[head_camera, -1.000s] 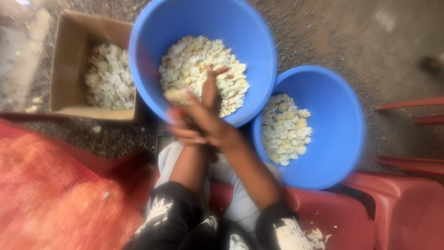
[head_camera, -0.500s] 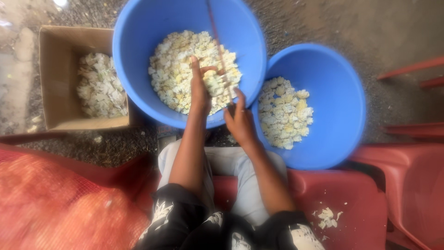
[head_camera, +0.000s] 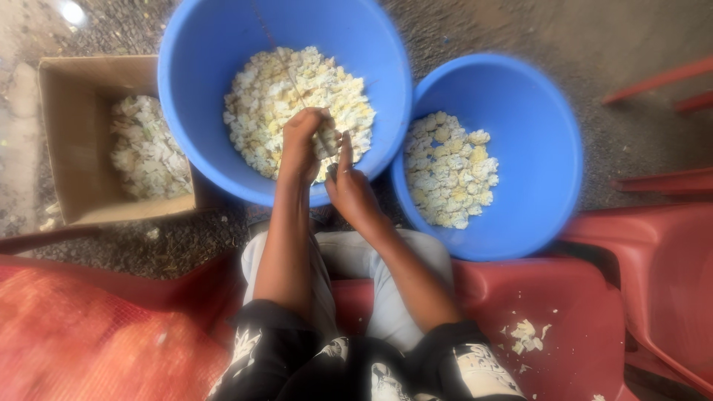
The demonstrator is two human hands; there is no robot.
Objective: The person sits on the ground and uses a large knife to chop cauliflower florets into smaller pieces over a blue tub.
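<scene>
Since the frame half a sec ago both hands have pulled back toward the near rim of the big tub; left hand (head_camera: 303,142) was stretched flat over the pile, now it's curled up, and the view has swung a bit so the cardboard box sits further right in frame.

Largest first: red mesh sack (head_camera: 89,334) fills the lower left corner. Red plastic seat (head_camera: 564,312) takes the lower right, w/ a few pale scraps (head_camera: 526,338) lying on it. Big blue tub (head_camera: 200,89) sits top centre, holding a heap of pale yellow-white pieces (head_camera: 275,96). Smaller blue tub (head_camera: 542,156) is right of centre, touching the big one's rim, w/ its own shallower pile of pieces (head_camera: 449,178). Cardboard box (head_camera: 67,148) is at the left edge, just beside the big tub, also holding whitish pieces (head_camera: 148,156).

Left hand is over the big tub's near edge, fingers closed around a small pale piece; what exactly it grips is too blurred to tell. Right hand (head_camera: 349,189) is just beside it, lower, at the tub's rim, index finger pointing up, other fingers folded; can't tell if it holds anything. A thin dark line (head_camera: 286,67) runs up from the hands across the heap.
</scene>
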